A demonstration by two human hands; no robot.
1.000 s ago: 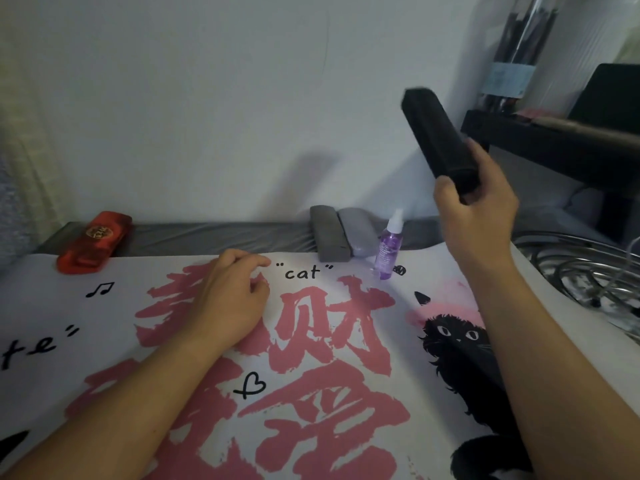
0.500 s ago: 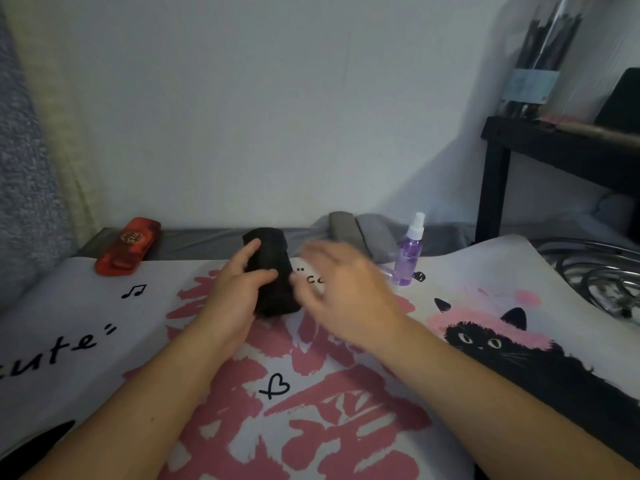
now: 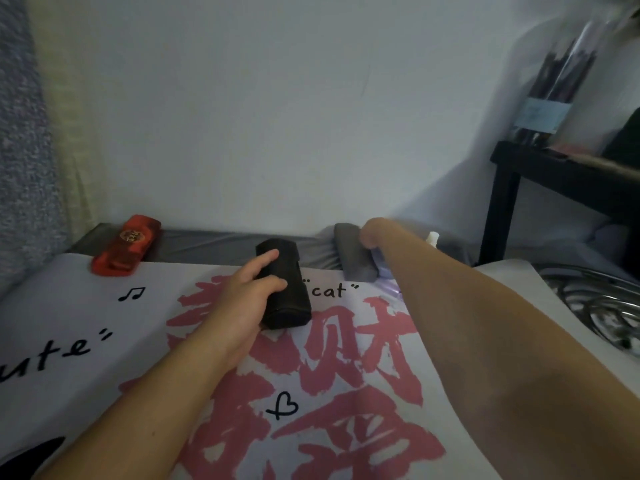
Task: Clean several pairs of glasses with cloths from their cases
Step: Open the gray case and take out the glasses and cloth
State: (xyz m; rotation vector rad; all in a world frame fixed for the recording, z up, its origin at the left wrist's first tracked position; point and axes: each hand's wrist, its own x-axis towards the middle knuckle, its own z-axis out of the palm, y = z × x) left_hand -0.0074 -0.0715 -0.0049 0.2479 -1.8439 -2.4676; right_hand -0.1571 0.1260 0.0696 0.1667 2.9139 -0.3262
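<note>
Head view shows the left hand [image 3: 251, 292] gripping a black glasses case [image 3: 287, 292] from its left side, fingers curled over the top, thumb hidden; the case lies on the worktop [image 3: 69, 306], long axis running away from the person, across the far edge of a white printed mat with pink characters. It looks matte, soft-edged and closed. Reaching further back, the right hand [image 3: 372, 233] touches the far end of a grey case [image 3: 353, 261] by the wall; I cannot tell whether its fingers grip it. A red case [image 3: 126, 245] lies well apart at far left. A spray bottle [image 3: 433, 237] peeks out behind the right forearm.
</note>
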